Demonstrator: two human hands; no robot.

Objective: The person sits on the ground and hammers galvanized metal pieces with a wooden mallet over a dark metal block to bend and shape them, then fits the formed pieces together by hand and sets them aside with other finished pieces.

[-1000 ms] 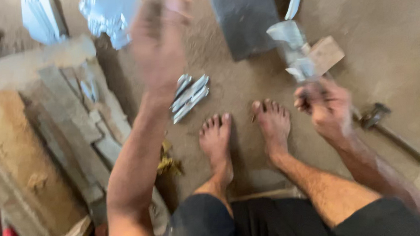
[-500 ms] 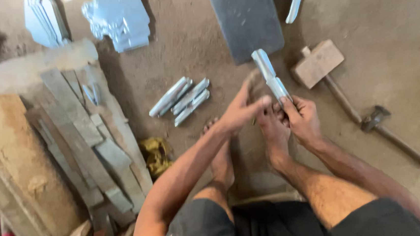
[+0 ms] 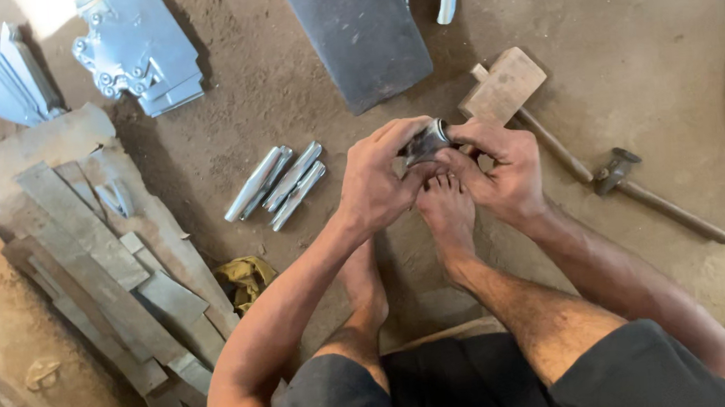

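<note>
Both my hands hold one short metal tube piece (image 3: 426,142) above my bare feet. My left hand (image 3: 378,181) grips it from the left with fingers wrapped over the top. My right hand (image 3: 500,168) pinches its right end. Only the tube's rim and part of its side show between the fingers. Several similar shiny metal tubes (image 3: 276,182) lie on the dirt floor to the left of my left hand.
A dark flat slab (image 3: 359,34) lies ahead. A wooden mallet (image 3: 507,87) and a metal hammer (image 3: 647,192) lie to the right. Stacked metal strips (image 3: 94,256) and a yellow rag (image 3: 248,275) are at left; folded sheet-metal parts (image 3: 139,49) at top left.
My left hand came back from reaching forward and joined the right hand. The long tube seen upright half a second ago is now held lower, mostly hidden in both hands.
</note>
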